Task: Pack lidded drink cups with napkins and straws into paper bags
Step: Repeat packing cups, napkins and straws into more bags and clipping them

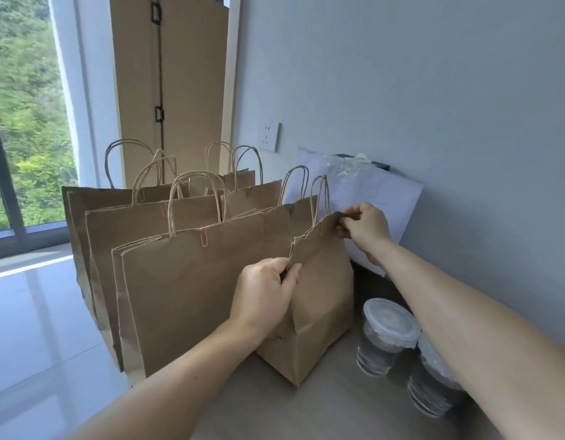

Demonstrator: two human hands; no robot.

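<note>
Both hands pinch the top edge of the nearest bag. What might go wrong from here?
1. The left hand and right hand pinch the thin top edge of the bag; it may tear.
2. The right forearm crosses above the lidded cups; lowering it might knock them.
3. The bag stands against the clipped bags; a tug may topple them.

At least six paper bags [192, 296] are standing together, two lidded cups [386, 335] are sitting beside them, and two pink clips [204, 237] are showing on bags.
</note>
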